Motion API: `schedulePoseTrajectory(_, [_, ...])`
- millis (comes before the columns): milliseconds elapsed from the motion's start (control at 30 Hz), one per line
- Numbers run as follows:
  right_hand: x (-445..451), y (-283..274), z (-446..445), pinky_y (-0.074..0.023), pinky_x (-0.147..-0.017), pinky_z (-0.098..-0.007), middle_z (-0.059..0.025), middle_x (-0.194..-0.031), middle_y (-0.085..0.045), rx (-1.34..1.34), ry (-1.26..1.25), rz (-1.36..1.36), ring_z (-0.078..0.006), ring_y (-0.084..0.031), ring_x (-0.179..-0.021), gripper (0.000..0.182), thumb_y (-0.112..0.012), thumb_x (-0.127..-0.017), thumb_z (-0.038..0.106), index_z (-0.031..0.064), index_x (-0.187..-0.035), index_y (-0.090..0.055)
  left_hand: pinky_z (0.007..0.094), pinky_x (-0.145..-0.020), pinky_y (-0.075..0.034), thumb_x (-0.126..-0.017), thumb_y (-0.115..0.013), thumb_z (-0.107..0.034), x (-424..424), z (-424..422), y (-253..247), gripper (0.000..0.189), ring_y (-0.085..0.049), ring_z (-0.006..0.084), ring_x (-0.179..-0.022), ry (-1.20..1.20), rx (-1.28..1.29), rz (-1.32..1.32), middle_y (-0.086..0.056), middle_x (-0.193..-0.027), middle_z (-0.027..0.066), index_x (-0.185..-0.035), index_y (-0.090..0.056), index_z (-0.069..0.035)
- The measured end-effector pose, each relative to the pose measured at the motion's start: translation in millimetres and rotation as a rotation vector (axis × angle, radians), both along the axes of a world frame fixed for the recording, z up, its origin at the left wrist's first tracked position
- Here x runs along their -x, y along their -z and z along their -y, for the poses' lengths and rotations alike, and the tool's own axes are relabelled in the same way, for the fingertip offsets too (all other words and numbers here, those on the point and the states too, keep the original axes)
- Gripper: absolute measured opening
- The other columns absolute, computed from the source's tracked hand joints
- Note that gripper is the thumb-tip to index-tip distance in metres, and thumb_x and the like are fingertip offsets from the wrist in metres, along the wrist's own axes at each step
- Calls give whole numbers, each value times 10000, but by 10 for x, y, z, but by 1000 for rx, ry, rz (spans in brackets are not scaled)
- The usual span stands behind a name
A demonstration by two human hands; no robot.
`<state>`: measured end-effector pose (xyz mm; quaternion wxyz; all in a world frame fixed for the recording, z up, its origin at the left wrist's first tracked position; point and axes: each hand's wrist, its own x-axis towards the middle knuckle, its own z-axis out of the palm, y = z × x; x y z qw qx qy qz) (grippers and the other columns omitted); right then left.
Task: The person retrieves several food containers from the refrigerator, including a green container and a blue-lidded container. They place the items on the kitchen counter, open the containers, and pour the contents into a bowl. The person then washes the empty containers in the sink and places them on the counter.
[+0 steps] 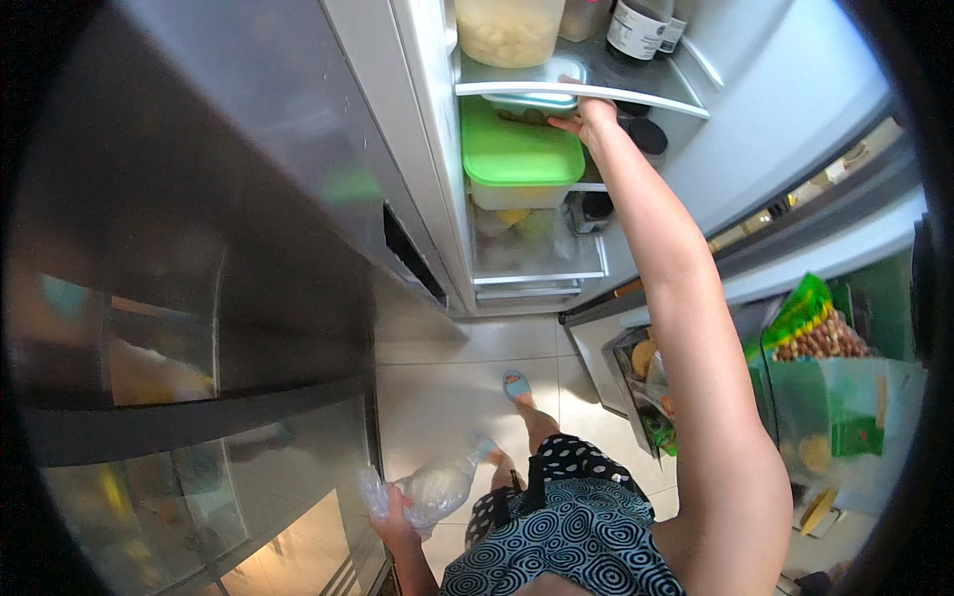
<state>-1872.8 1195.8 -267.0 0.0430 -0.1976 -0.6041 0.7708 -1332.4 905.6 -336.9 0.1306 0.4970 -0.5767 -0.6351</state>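
Note:
My right hand (pixel 596 119) reaches into an open refrigerator and grips a clear food container (pixel 525 113) with a pale, teal-edged lid. Part of the hand and the lid show through the glass shelf (pixel 514 73) above them. Beneath that container is a larger tub with a bright green lid (pixel 522 153). Low on the left, my left hand (pixel 395 514) holds a clear plastic bag (pixel 440 488) with something pale and round in it; I cannot tell what it is.
Above the shelf stand a large tub of pale pieces (pixel 510 30) and a dark labelled bottle (pixel 639 30). A black-lidded jar (pixel 647 138) is right of my wrist. The open door (pixel 835 417) carries a nut bag (pixel 816 331). A dark glossy cabinet front (pixel 246 246) rises on the left.

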Motion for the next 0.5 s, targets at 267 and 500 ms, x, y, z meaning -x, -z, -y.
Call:
schedulePoseTrajectory(267, [663, 243, 24, -421, -387, -256, -61, -666, -554, -1, -36, -116, -152, -498, -462, 366, -618, -717, 361, 29, -843, -530, 263, -534, -375, -733, -612, -147, 25, -178, 26, 177, -467, 122, -567, -138, 104, 27, -511, -624, 36, -794, -553, 7])
schedulePoseTrajectory(500, [251, 354, 126, -466, -597, -281, -55, -835, -560, 74, 281, -243, -155, -538, -713, 238, -507, -792, 178, 39, -983, -527, 240, -536, -365, -748, -592, -114, -13, -372, 36, 161, -458, 109, -558, -101, 52, -11, -503, -629, 28, -834, -534, 9])
